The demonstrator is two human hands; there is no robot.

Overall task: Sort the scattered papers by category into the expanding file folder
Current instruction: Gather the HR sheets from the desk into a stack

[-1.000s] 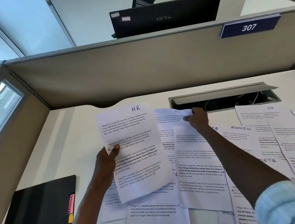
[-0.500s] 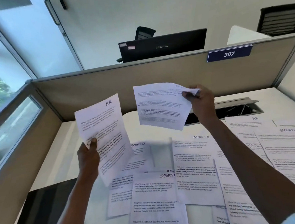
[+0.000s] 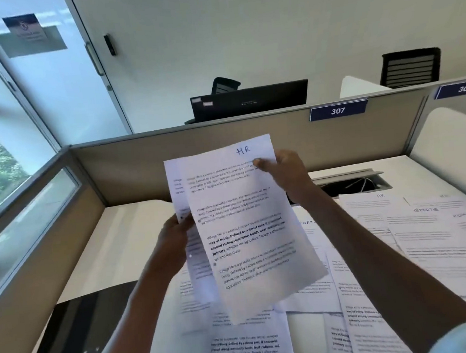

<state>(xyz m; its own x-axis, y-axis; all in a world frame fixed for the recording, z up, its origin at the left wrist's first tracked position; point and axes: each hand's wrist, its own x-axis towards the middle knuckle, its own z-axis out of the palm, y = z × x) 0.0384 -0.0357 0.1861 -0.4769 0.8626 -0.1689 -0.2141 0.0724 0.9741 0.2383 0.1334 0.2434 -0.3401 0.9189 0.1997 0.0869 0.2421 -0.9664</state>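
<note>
Two sheets marked HR [image 3: 244, 220] are held up together in the air above the table [image 3: 135, 230], one overlapping the other and offset to the left; the right hand [image 3: 288, 174] pinches the front sheet's top right corner, thumb on its face, while the left hand [image 3: 175, 237] grips the left edges, fingers curled behind the paper. The paper is light, thin and limp; it bows under its own weight, so it seems best taken at an edge or corner with a second hand steadying the far side; a loose pinch would likely let the sheets slide apart, and they crease easily. On the table lie more loose papers [image 3: 428, 232], overlapping, headed HR, SPORTS and perhaps ADMIN; at least eight by my count, though the overlap hides the true number. One black expanding file folder [image 3: 80, 339] lies flat at the table's near left, apart from both hands.
</note>
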